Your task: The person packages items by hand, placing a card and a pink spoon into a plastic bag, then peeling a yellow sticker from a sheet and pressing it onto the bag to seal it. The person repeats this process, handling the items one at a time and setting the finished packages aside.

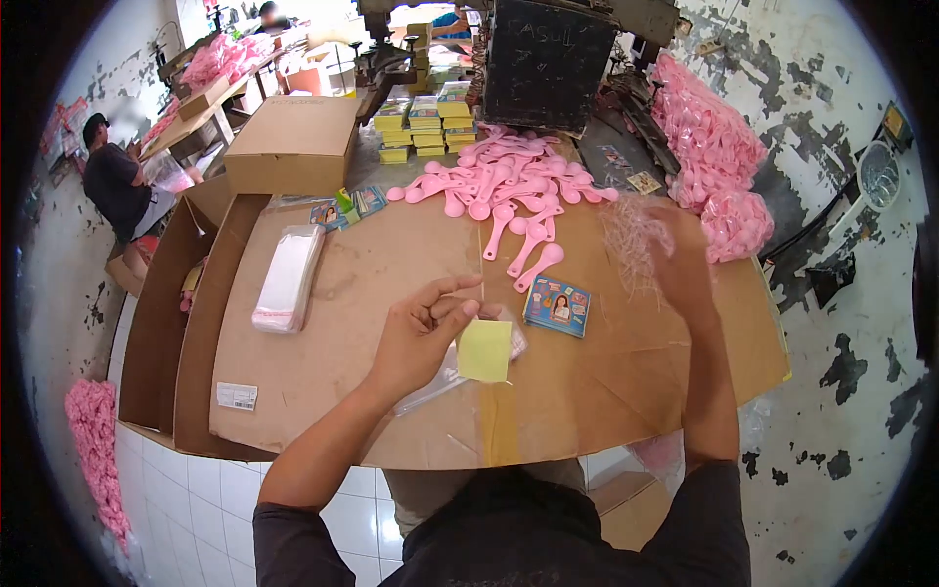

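My left hand [430,328] is closed at the middle of the cardboard-covered table, its thumb and fingers gripping a small yellow card [485,351]. Under and beside the card lies a clear plastic bag [430,392]. My right hand [675,245] is at the right, blurred, next to a tangle of thin clear strips [631,235]; its fingers are smeared by motion. Between the hands sits a small stack of blue printed cards [558,306]. Pink plastic spoons [499,176] are heaped behind it, with a few spread toward me.
A bundle of clear bags [289,279] lies at the left, near an open carton [161,323] and a closed box [293,142]. Card stacks [425,122] stand at the back beside a black machine [543,64]. Bagged pink spoons [704,147] are at right. Another person [117,186] sits far left.
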The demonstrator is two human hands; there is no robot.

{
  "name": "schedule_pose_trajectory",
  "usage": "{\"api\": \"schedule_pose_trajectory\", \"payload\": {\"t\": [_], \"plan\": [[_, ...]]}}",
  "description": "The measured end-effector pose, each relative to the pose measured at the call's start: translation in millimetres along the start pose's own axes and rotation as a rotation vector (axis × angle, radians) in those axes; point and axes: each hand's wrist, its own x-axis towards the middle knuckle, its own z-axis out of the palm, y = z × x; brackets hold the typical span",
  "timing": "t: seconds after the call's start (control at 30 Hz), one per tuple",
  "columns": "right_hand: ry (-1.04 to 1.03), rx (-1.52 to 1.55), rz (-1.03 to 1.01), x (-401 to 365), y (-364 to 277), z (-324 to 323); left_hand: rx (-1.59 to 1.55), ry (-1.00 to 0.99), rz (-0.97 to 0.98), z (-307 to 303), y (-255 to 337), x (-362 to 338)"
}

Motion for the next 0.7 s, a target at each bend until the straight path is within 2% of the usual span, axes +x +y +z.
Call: {"api": "schedule_pose_trajectory", "payload": {"t": [0.07, 0.13, 0.23, 0.33, 0.47, 0.7], "plan": [[-0.351, 0.567, 0.226, 3, -60, 4, -0.01, 0.024, 0.013, 2, -4, 1], [-0.598, 0.934, 0.064, 2, -107, 14, 0.007, 0.026, 0.004, 4, -5, 0], [-0.662, 1.193, 0.171, -11, -145, 29, 0.005, 0.028, 0.009, 1, -10, 0], [-0.717, 1.346, 0.254, -11, -134, 50, -0.029, 0.011, 0.02, 0, -8, 1], [-0.666, 1.368, 0.281, -11, -129, 48, -0.034, -0.016, -0.069, -3, -12, 4], [-0.678, 1.404, 0.397, -15, -125, 50, 0.072, -0.011, -0.033, -1, -15, 2]]}}
